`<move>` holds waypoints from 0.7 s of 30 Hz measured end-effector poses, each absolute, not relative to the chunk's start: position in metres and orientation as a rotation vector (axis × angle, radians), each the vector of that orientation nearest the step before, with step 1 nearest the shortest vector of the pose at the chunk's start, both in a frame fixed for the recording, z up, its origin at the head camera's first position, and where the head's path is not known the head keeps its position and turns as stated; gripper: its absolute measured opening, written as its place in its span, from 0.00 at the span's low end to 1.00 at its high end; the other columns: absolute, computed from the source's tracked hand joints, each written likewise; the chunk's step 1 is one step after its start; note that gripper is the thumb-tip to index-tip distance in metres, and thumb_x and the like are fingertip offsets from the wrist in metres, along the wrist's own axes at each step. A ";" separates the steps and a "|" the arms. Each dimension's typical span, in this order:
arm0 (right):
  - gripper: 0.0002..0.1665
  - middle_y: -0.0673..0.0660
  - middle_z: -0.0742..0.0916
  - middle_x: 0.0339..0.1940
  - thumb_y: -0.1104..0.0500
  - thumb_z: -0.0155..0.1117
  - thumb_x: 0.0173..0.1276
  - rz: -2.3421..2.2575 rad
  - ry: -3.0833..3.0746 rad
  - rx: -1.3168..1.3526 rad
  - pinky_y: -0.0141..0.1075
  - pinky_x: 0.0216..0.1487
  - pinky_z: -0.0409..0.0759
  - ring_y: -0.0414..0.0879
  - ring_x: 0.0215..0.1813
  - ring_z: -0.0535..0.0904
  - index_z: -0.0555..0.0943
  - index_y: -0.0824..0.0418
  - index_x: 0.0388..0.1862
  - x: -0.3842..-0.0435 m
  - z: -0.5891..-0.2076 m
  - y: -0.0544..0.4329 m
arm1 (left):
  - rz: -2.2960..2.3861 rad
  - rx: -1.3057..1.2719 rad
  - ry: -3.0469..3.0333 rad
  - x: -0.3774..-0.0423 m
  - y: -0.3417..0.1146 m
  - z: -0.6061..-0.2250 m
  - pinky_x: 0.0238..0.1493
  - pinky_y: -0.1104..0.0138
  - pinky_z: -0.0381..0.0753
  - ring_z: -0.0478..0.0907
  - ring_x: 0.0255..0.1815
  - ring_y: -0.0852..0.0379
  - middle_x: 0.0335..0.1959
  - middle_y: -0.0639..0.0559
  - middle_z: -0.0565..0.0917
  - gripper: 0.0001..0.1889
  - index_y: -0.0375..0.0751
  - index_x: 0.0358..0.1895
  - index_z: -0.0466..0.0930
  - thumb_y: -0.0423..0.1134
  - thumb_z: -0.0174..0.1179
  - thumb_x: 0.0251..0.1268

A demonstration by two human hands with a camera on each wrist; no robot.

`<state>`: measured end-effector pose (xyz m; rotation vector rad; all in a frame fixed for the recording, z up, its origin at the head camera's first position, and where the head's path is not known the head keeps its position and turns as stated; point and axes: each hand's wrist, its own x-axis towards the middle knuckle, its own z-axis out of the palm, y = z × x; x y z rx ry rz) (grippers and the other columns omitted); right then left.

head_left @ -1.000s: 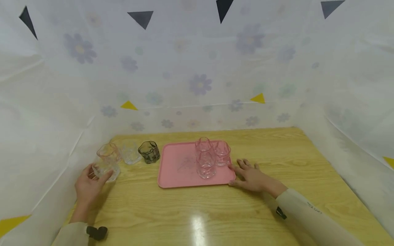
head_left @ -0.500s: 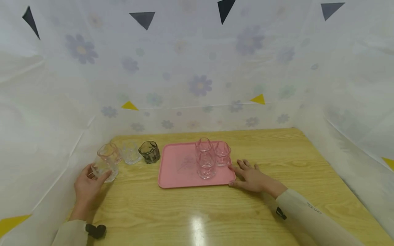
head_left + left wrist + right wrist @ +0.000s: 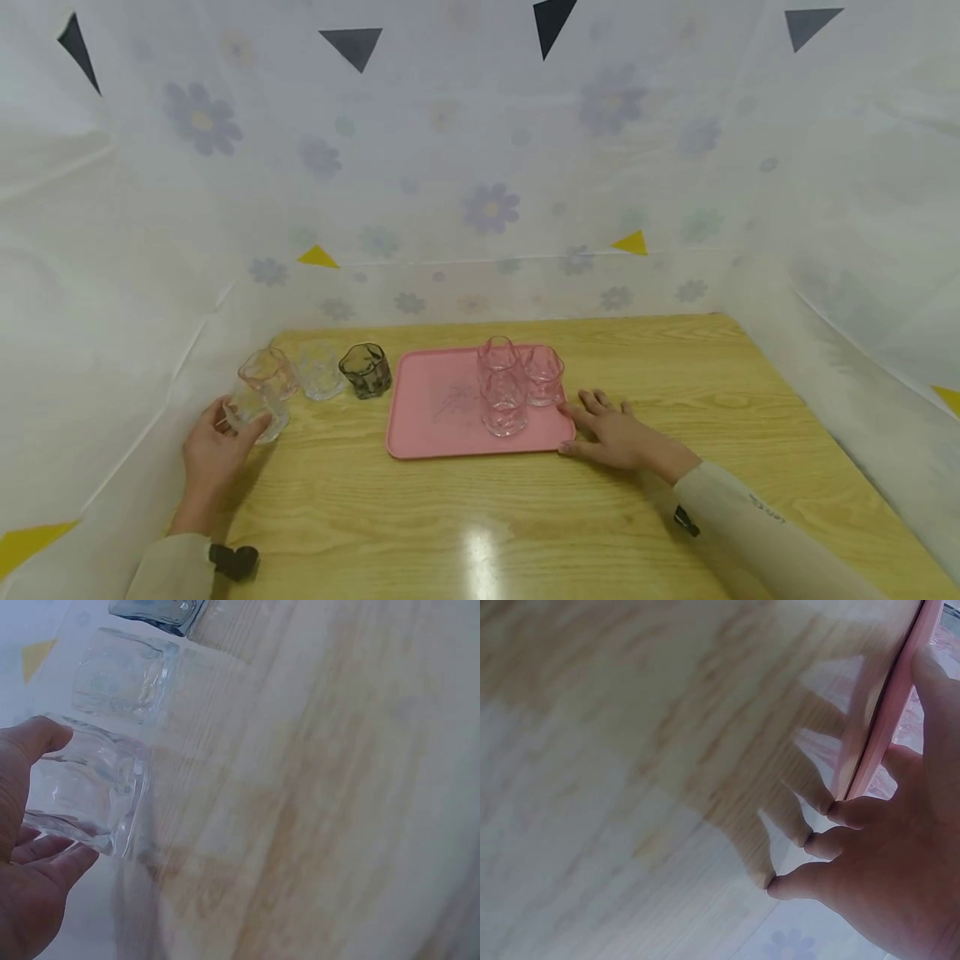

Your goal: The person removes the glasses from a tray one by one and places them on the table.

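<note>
My left hand (image 3: 217, 450) grips a clear glass (image 3: 90, 787) at the table's left side, thumb on one side and fingers on the other. Just behind it stands a pink-tinted glass (image 3: 268, 373), then a clear glass (image 3: 320, 375) and a dark grey glass (image 3: 366, 372) in a row toward the tray. My right hand (image 3: 617, 435) lies with spread fingers at the right edge of the pink tray (image 3: 431, 429). Its thumb and index finger touch the rim; other fingertips rest on the table. On the tray's right half stand three pinkish glasses, the front one (image 3: 504, 407) nearest me.
The wood-grain table (image 3: 420, 517) is enclosed by white flower-printed sheeting (image 3: 420, 167) at the back and both sides. The left sheet comes close to my left hand. A glass (image 3: 543, 379) on the tray stands near its right rim.
My left hand and the clear glass in it have shifted very slightly left. The right hand, the tray and the other glasses stay where they were.
</note>
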<state>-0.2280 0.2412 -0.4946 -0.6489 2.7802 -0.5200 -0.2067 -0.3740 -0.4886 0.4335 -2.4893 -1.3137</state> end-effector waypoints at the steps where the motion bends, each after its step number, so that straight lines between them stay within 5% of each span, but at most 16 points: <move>1: 0.51 0.72 0.55 0.87 0.25 0.54 0.76 -0.518 2.781 -0.651 0.81 0.76 0.38 0.73 0.87 0.43 0.60 0.50 0.87 -0.228 -0.495 0.241 | -1.291 0.424 -2.508 -0.207 -0.374 -0.488 0.40 0.87 0.71 0.74 0.68 0.29 0.72 0.19 0.70 0.50 0.30 0.84 0.50 0.47 0.70 0.71; 5: 0.51 0.72 0.55 0.86 0.25 0.53 0.75 -0.515 2.782 -0.647 0.81 0.76 0.39 0.73 0.87 0.43 0.60 0.50 0.87 -0.227 -0.494 0.241 | -1.139 0.356 -2.557 -0.208 -0.375 -0.483 0.57 0.58 0.82 0.74 0.67 0.25 0.73 0.17 0.68 0.56 0.32 0.86 0.41 0.50 0.71 0.69; 7: 0.51 0.73 0.56 0.86 0.25 0.54 0.75 -0.519 2.784 -0.651 0.81 0.76 0.39 0.74 0.87 0.44 0.60 0.51 0.86 -0.227 -0.495 0.242 | -1.069 0.296 -2.547 -0.209 -0.372 -0.478 0.63 0.39 0.77 0.72 0.69 0.22 0.73 0.17 0.67 0.58 0.33 0.86 0.40 0.49 0.72 0.67; 9: 0.51 0.72 0.56 0.86 0.25 0.54 0.75 -0.521 2.784 -0.646 0.81 0.76 0.39 0.74 0.87 0.44 0.60 0.50 0.87 -0.228 -0.495 0.242 | -1.013 0.232 -2.498 -0.210 -0.367 -0.473 0.66 0.31 0.72 0.69 0.70 0.20 0.73 0.18 0.68 0.57 0.33 0.86 0.44 0.47 0.74 0.64; 15: 0.51 0.73 0.56 0.86 0.25 0.54 0.75 -0.519 2.796 -0.651 0.81 0.76 0.40 0.74 0.86 0.44 0.60 0.50 0.87 -0.228 -0.496 0.243 | -0.973 0.040 -2.390 -0.210 -0.331 -0.453 0.66 0.30 0.72 0.71 0.70 0.22 0.72 0.23 0.72 0.47 0.31 0.80 0.62 0.40 0.76 0.61; 21: 0.52 0.71 0.56 0.87 0.24 0.54 0.74 -0.522 2.796 -0.652 0.81 0.77 0.39 0.73 0.87 0.45 0.60 0.49 0.87 -0.230 -0.498 0.243 | -1.057 -0.204 -2.423 -0.210 -0.280 -0.455 0.65 0.41 0.79 0.79 0.65 0.28 0.67 0.26 0.79 0.39 0.32 0.76 0.69 0.38 0.75 0.64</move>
